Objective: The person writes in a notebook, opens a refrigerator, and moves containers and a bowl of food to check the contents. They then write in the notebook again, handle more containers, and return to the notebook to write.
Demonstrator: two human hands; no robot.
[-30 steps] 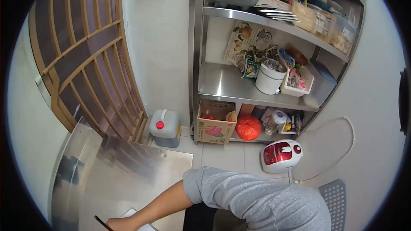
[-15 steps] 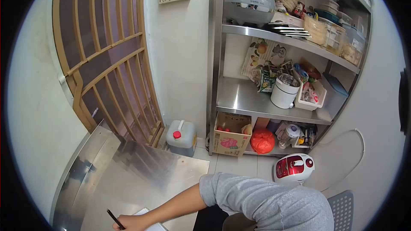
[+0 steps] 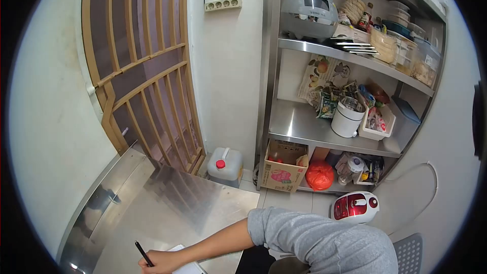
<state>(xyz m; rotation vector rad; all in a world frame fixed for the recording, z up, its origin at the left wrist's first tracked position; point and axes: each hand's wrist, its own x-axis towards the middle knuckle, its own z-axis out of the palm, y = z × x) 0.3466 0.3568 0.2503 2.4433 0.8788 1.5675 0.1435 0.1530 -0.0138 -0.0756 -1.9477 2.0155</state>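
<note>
Black pen (image 3: pixel 142 251) clamped between fingers, the right hand (image 3: pixel 158 262) at bottom left is apparently writing by the pad (image 3: pixel 192 268), likely needing steadiness next, left hand unseen.

Tilted black pen (image 3: pixel 141 250) near white pad (image 3: pixel 190 268)

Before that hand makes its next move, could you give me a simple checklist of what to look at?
1. Pen held in the right-hand grip: ok.
2. Pen's writing tip in sight: not ok; only the upper part shows.
3. White pad fully visible: not ok; the arm and the picture's bottom edge cut it off.
4. Left-hand grip steadying the pad: cannot tell; it is out of view.
5. Jug standing upright beside the metal table: ok.
</note>
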